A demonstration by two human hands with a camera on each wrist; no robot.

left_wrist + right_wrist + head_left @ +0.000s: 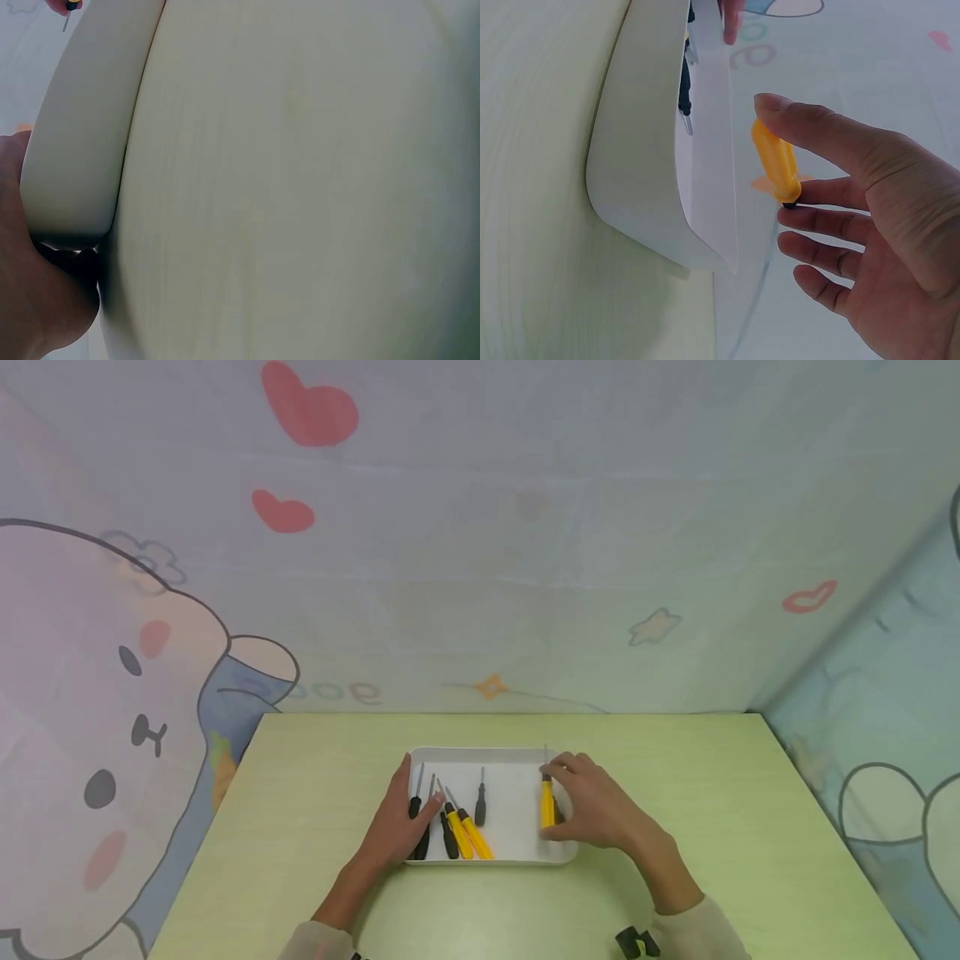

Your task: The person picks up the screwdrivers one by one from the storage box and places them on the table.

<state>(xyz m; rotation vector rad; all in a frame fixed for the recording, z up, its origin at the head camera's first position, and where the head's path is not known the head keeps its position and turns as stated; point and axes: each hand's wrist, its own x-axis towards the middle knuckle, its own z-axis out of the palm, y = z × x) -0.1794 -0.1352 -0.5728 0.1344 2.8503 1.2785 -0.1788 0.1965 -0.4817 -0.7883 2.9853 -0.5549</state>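
A white tray (517,852) lies on the table, its left end gripped by my left hand (396,822), thumb over the rim. In the left wrist view that hand (45,292) curls about the tray's corner. My right hand (600,802) pinches a yellow screwdriver (547,806) between thumb and fingers over the tray's right end, its shaft pointing away. The right wrist view shows its yellow handle (776,161) raised above the rim. Yellow screwdrivers (477,837) and several black ones (449,837) lie in the tray's left half; a small dark screwdriver (481,806) lies near the middle.
The pale green table (300,793) extends around the tray on all sides. Behind it hangs a printed cloth (525,610) with hearts and a cartoon animal. A dark object, partly hidden, shows behind the held yellow handle.
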